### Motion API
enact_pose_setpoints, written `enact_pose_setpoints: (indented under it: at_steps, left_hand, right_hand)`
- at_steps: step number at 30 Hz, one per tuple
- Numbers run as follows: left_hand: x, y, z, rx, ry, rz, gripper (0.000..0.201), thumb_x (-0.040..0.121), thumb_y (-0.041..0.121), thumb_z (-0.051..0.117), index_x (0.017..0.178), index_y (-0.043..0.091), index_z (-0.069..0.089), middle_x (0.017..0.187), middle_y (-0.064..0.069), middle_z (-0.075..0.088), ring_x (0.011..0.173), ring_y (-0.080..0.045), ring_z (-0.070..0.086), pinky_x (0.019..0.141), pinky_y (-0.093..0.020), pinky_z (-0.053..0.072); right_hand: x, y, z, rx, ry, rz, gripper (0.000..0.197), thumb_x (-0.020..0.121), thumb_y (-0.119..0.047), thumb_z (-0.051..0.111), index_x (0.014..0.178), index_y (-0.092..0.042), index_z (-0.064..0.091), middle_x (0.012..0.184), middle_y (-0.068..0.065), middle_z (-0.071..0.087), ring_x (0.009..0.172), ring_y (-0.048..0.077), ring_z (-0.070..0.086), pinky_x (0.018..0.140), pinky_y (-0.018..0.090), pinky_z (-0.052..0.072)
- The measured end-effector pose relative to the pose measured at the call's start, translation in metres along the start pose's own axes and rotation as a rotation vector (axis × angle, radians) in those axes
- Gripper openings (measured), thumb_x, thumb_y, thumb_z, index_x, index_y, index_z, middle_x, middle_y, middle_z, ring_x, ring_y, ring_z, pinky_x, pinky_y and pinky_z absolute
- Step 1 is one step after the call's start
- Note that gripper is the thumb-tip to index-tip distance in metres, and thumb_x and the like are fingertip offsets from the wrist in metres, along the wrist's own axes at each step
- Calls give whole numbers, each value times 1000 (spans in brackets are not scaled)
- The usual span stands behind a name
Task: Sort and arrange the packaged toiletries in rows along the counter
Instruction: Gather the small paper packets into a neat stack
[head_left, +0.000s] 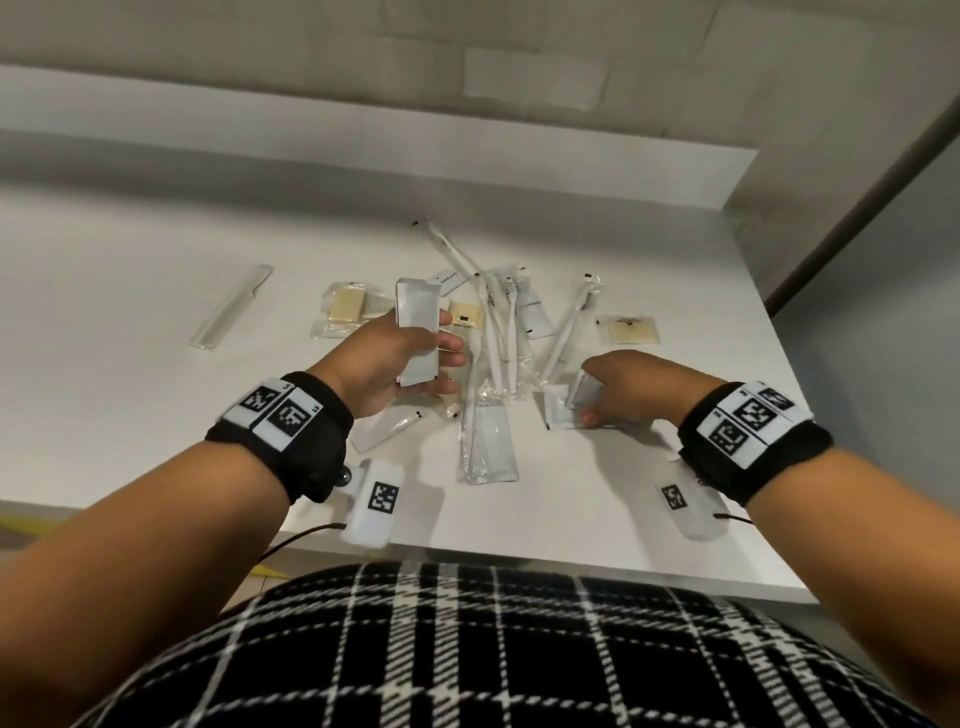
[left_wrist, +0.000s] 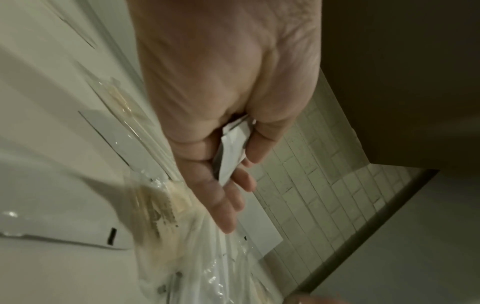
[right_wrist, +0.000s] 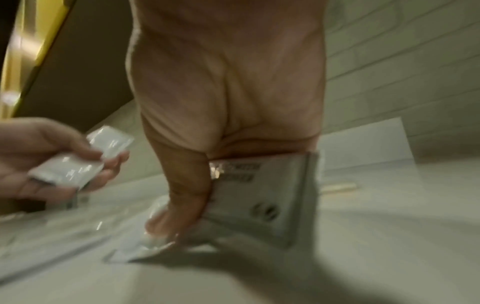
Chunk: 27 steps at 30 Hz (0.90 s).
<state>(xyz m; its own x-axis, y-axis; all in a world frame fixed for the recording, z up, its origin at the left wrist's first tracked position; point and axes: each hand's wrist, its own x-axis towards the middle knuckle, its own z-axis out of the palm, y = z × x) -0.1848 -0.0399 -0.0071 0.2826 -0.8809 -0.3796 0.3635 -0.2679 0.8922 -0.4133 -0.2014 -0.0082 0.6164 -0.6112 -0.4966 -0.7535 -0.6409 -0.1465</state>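
My left hand (head_left: 415, 358) holds a long white sachet (head_left: 417, 332) upright above the counter, fingers curled round it; the left wrist view shows the sachet (left_wrist: 232, 152) in my palm. My right hand (head_left: 608, 395) grips a flat white packet (head_left: 584, 389) on its edge, thumb pressing down on another small white packet (head_left: 558, 413) lying on the counter. In the right wrist view the held packet (right_wrist: 262, 193) has printed marks. A loose heap of wrapped toothbrushes (head_left: 498, 322), soap packets (head_left: 348, 304) and sachets lies between and beyond my hands.
A wrapped comb (head_left: 231, 306) lies apart at the left. A beige packet (head_left: 627, 330) sits at the right of the heap. A clear long wrapper (head_left: 485, 436) lies near the front. The white counter (head_left: 130, 364) ends at a wall behind and an edge in front.
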Motion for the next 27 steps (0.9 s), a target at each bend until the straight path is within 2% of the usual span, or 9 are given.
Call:
enact_pose_setpoints:
  at_steps: [5,9,11,13,15,18,22,25,27]
  left_hand:
    - [3,0,11,-9,-41,0,27,95,23,57,119,11,55,107,-12,68,111,-32,62,94,-52,50]
    - [4,3,27,65,-90,59,32,95,37,53,118,19,66,120,-10,68,115,-29,62,96,-48,50]
    - [5,6,27,-12,-149,63,42,95,42,46,125,17,62,126,-14,64,114,-31,61,97,-50,47]
    - [5,8,20,-135,-187,35,67,90,61,35,134,14,54,130,-16,60,117,-31,60,98,-50,46]
    - [0,6,11,-156,-248,17,72,80,64,42,127,12,60,119,-15,66,108,-31,65,91,-49,54]
    - [1,-2,1,53,-241,5,44,75,30,78,112,7,67,103,-14,70,92,-31,68,86,-48,55]
    - [6,-10,-8,294,-94,-18,43,77,7,68,120,9,61,108,-11,71,81,-26,61,72,-45,45]
    - [0,-15,9,666,-96,82,44,81,18,72,119,27,51,105,-5,68,78,-18,62,66,-37,50]
    - [-2,-23,21,1028,-58,113,50,77,33,75,119,23,49,102,2,65,87,-18,62,71,-30,49]
  right_hand:
    - [-13,-21,-34,703,182,-197,9,89,-19,63,96,-21,57,93,8,66,84,26,64,76,49,54]
    - [-11,-83,-31,1089,277,-303,13,82,-6,71,89,-16,66,86,2,72,73,14,68,69,28,55]
    - [-3,-106,-22,1112,346,-239,19,78,-20,77,89,-6,71,87,9,75,80,23,72,77,38,58]
    - [2,-117,-16,1051,351,-172,32,80,-35,74,88,-5,72,86,8,75,82,25,72,80,40,58]
    - [3,-123,-14,838,285,-150,34,87,-44,63,78,-13,70,75,0,71,69,15,67,68,30,54]
    - [-1,-124,-14,541,212,-231,34,99,-32,43,83,-10,64,77,4,63,69,18,58,66,30,45]
    - [-8,-91,-10,310,111,-152,9,92,-25,52,96,-18,57,93,-3,59,82,17,58,63,28,44]
    - [-19,-79,15,112,16,-106,45,72,-57,67,98,-25,49,98,-13,55,90,16,57,68,30,46]
    - [-27,-84,31,84,105,-107,69,61,-64,72,114,-26,50,108,-8,54,96,18,58,76,34,50]
